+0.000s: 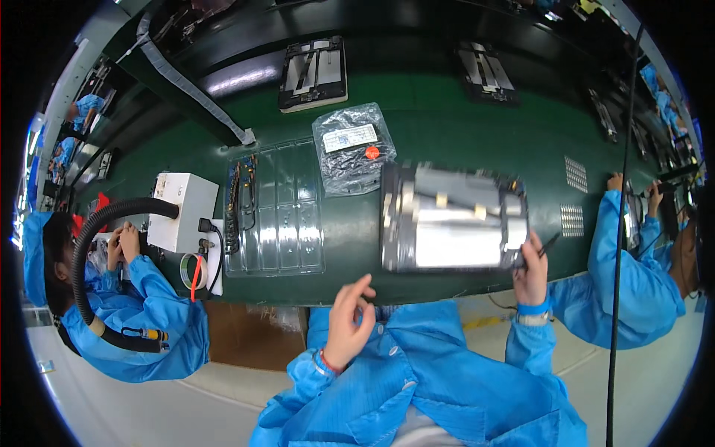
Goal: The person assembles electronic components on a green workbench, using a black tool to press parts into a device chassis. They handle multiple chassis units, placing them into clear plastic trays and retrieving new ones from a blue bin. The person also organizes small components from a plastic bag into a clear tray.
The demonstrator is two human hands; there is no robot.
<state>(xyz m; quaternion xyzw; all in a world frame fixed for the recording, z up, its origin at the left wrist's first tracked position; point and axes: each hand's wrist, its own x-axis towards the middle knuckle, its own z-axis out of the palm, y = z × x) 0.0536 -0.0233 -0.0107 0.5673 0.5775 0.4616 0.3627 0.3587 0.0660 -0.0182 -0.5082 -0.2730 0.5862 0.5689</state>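
Note:
An opened tablet (458, 237), its silvery battery plates and black frame showing, appears over the bench in front of me, smeared by motion. My right hand (531, 272) grips its lower right edge, thumb and fingers closed there. A thin dark pointed tool (549, 243) sticks out beside those fingers; its kind I cannot make out. Just off the bench's near edge, my left hand (348, 320) is held up with fingers apart and nothing in it. Beyond the tablet lies a clear plastic bag (354, 149) with a white label and an orange dot.
A clear compartment tray (287, 208) with small cable parts stands left, beside a white box (181, 212) with a black hose and a tape roll (193, 271). More opened tablets (314, 73) lie farther back. Small-part sheets (572, 220) lie right. Co-workers sit on both sides.

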